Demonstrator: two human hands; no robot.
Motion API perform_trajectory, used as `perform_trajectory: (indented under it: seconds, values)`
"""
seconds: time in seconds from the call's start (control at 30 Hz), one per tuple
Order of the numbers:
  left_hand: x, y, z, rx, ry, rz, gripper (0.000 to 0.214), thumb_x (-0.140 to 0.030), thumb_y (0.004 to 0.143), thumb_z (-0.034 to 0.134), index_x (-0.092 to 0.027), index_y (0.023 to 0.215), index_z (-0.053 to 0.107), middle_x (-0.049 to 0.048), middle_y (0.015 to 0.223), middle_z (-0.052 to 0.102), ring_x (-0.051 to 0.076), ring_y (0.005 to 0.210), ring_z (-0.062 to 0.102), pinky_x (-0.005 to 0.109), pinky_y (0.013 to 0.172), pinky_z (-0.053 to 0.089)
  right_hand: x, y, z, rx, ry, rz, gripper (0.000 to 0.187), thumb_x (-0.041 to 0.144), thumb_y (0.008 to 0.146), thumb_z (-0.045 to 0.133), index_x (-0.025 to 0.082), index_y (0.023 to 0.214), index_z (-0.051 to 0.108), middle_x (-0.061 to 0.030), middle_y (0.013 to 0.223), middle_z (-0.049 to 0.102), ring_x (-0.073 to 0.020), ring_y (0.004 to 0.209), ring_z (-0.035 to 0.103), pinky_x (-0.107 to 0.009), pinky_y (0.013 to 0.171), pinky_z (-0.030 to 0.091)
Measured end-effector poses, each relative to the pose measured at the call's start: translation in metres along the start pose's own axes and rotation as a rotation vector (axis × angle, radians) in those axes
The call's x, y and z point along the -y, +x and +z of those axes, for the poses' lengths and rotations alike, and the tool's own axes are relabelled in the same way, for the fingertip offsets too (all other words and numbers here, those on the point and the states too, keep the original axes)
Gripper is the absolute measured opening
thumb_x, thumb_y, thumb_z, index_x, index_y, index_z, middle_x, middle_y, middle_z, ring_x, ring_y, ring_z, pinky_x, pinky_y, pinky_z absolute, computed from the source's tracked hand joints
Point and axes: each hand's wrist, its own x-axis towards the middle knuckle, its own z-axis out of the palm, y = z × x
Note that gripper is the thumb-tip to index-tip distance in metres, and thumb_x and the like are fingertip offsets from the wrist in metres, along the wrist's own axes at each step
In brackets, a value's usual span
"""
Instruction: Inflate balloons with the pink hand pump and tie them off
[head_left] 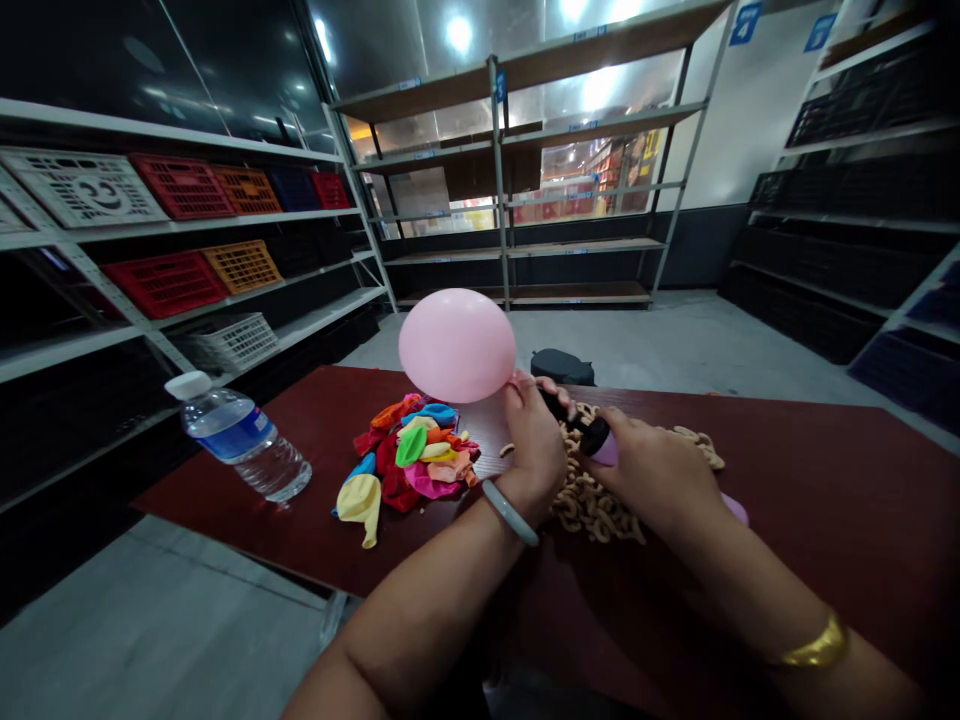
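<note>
A swollen pink balloon (457, 345) stands above the table, its neck at the fingertips of my left hand (536, 435). That hand is closed around the neck and the black front end of a balloon pump (598, 437). My right hand (660, 470) is wrapped round the pump's purple body, whose rear end shows past the wrist. Fingers cover most of the pump and the joint with the balloon. A heap of limp coloured balloons (412, 450) lies left of my hands. Under the pump spreads a pile of small tan curved pieces (596, 508), partly hidden by my hands.
A capped water bottle (238, 437) stands near the left end of the dark red table (810, 480). Shelves with plastic crates (184, 187) line the left side. A metal rack (499, 180) rises at the back, and a dark object (561, 366) sits behind the table's far edge.
</note>
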Motion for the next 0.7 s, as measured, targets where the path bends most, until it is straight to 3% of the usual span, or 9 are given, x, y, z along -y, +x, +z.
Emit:
perform_trajectory:
  seconds: [0.13, 0.3, 0.43, 0.57, 0.7]
  values:
    - [0.004, -0.018, 0.006, 0.092, -0.022, -0.056, 0.031, -0.046, 0.091, 0.053, -0.020, 0.078, 0.043, -0.0025, 0.066, 0.050, 0.009, 0.055, 0.052, 0.022, 0.055, 0.044, 0.001, 0.000, -0.003, -0.028, -0.006, 0.035, 0.045, 0.051, 0.081, 0.058, 0.024, 0.117, 0.057, -0.0071, 0.093, 0.074, -0.0299, 0.074, 0.070, -0.035, 0.060, 0.041]
    - [-0.004, -0.011, 0.005, 0.134, -0.030, -0.041, 0.028, -0.042, 0.092, 0.053, -0.020, 0.078, 0.043, -0.0020, 0.066, 0.050, 0.010, 0.055, 0.052, 0.023, 0.054, 0.044, 0.000, 0.002, -0.003, -0.048, 0.034, 0.025, 0.046, 0.055, 0.083, 0.054, 0.025, 0.117, 0.058, -0.0071, 0.093, 0.074, -0.0290, 0.076, 0.070, -0.034, 0.059, 0.040]
    - [-0.025, 0.017, -0.006, 0.069, -0.027, 0.074, 0.024, -0.040, 0.090, 0.056, -0.022, 0.081, 0.043, -0.0031, 0.068, 0.050, 0.010, 0.055, 0.052, 0.022, 0.051, 0.041, -0.007, 0.005, -0.006, 0.018, 0.054, 0.027, 0.054, 0.063, 0.082, 0.051, 0.030, 0.123, 0.055, -0.0052, 0.099, 0.074, -0.0291, 0.079, 0.070, -0.033, 0.057, 0.039]
    - [-0.048, 0.054, -0.028, -0.102, -0.022, 0.174, 0.022, -0.037, 0.089, 0.056, -0.022, 0.080, 0.042, -0.0045, 0.063, 0.047, 0.009, 0.049, 0.050, 0.021, 0.047, 0.037, -0.016, 0.008, -0.008, 0.082, 0.045, -0.009, 0.049, 0.062, 0.082, 0.050, 0.030, 0.119, 0.056, -0.0033, 0.099, 0.074, -0.0279, 0.084, 0.069, -0.032, 0.057, 0.037]
    - [-0.048, 0.068, -0.039, -0.188, -0.012, 0.154, 0.023, -0.036, 0.088, 0.055, -0.022, 0.077, 0.040, -0.0058, 0.058, 0.046, 0.008, 0.045, 0.048, 0.020, 0.047, 0.034, -0.020, 0.008, -0.005, 0.099, -0.021, -0.014, 0.043, 0.055, 0.081, 0.052, 0.026, 0.113, 0.057, -0.0053, 0.096, 0.073, -0.0279, 0.084, 0.069, -0.033, 0.056, 0.036]
